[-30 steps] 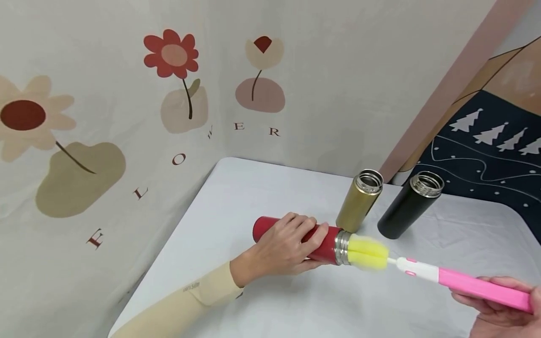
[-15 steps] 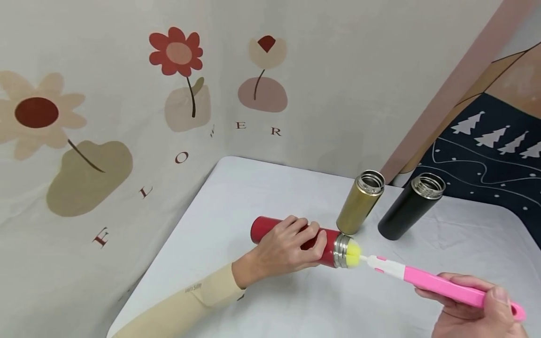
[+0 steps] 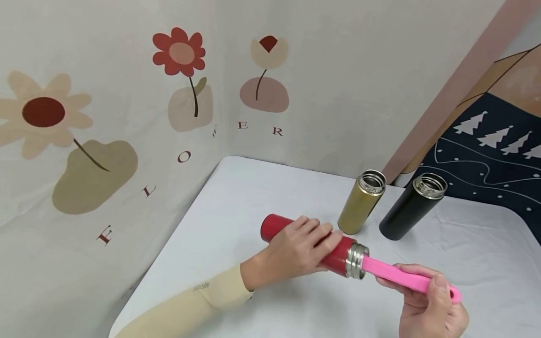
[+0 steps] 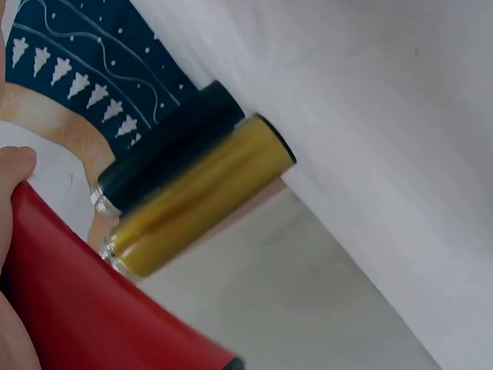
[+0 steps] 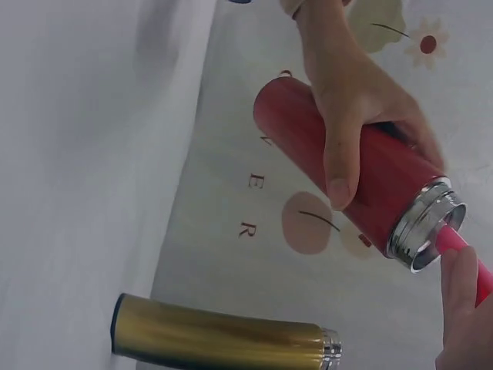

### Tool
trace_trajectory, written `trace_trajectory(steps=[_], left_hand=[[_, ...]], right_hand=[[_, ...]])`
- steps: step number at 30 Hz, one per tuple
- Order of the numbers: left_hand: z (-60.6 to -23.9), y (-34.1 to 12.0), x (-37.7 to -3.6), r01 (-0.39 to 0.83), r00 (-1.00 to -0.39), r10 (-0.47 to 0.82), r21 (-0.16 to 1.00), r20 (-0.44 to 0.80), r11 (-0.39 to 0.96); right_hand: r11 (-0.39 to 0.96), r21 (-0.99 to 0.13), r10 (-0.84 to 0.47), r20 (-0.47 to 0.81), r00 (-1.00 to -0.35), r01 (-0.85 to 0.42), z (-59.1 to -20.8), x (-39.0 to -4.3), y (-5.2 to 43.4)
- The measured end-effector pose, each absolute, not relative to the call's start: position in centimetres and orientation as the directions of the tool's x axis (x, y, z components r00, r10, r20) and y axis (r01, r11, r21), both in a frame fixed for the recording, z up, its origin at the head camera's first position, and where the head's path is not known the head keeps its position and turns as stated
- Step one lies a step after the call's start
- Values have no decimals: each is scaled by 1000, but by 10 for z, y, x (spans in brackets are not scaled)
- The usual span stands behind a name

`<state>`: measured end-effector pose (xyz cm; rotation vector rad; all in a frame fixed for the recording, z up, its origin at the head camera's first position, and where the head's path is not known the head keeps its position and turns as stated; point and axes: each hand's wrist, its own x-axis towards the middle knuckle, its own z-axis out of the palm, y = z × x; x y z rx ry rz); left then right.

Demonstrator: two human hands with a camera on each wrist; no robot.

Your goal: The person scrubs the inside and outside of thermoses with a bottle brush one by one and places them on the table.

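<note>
While my left hand (image 3: 296, 246) held the red flask (image 3: 334, 256) on its side just above the white table (image 3: 236, 197), fingers (image 5: 339, 166) curled round its body, my right hand (image 3: 428, 305) pinched the pink brush handle (image 3: 401, 278) between thumb and fingers. The brush head lay hidden inside the flask; only the handle showed at the steel mouth (image 5: 427, 223). The step in hand was, by my judgement, scrubbing the interior at full depth. The next move called for a straight pull along the flask's axis, the left grip firm so the body would not slip. The gold flask (image 3: 361, 203) and black flask (image 3: 412, 206) stood uncapped just behind, close together.
</note>
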<state>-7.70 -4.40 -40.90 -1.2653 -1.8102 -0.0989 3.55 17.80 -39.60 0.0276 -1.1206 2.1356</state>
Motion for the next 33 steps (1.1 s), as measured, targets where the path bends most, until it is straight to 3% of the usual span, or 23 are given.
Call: trace_trajectory(steps=[4,10,14,17,21,23,28,31,33], left_hand=[[-409,-47,-80,790,-233,714,-299,660,535],[-412,-62,-81,817,-296,752,-252,589,519],[-407,-67,-85,837,-286,760,-235,584,495],[-402,-66,-92,837,-245,754,-260,609,482],[-399,-65,-98,846,-222,751,-259,622,465],[-400,-66,-98,862,-222,747,-232,627,451],[-402,-68,-98,908,-249,717,-102,651,407],[-400,-69,-98,917,-275,700,-40,658,398],[-399,-70,-97,915,-289,695,-23,658,402]], right_hand=[[-411,-701,617,256,-744,-583,-394,38,188],[-451,-654,648,228,-726,-608,-393,40,213],[-480,-639,687,152,-711,-601,-389,41,222],[-560,-570,732,-1,-681,-602,-385,41,233],[-605,-443,763,-85,-641,-661,-388,41,249],[-607,-451,743,-30,-669,-654,-393,47,257],[-588,-731,418,93,-904,-347,-401,73,299],[-444,-857,255,158,-954,-261,-406,80,324],[-464,-846,189,196,-962,-264,-410,79,335]])
